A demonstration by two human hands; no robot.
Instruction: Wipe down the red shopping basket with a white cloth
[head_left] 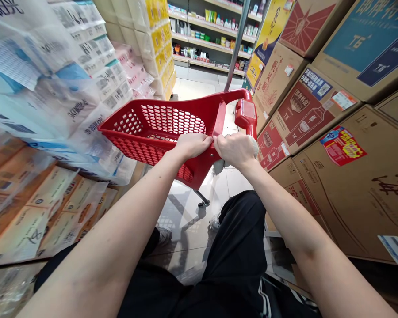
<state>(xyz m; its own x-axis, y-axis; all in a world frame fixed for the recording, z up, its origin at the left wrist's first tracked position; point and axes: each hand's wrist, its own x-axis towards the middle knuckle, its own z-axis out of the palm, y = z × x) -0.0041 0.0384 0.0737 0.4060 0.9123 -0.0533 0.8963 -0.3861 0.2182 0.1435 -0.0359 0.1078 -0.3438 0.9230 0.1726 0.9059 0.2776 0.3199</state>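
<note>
A red plastic shopping cart with a perforated basket stands before me, turned so that its basket points left. My left hand is closed over the near rim of the basket. Right beside it, my right hand is closed at the handle end of the cart, thumbs almost touching. A pale grey, soft-looking thing shows under and behind my right hand; its kind is unclear. The red handle curves up beyond that hand. Through the basket's holes and over its rim, no goods show inside.
Wrapped paper packs are stacked on the left, with orange-brown packs below. Cardboard cartons rise close on the right. A metal pole stands beyond the cart. Shelves with bottles and tubes line the back. The floor is tiled.
</note>
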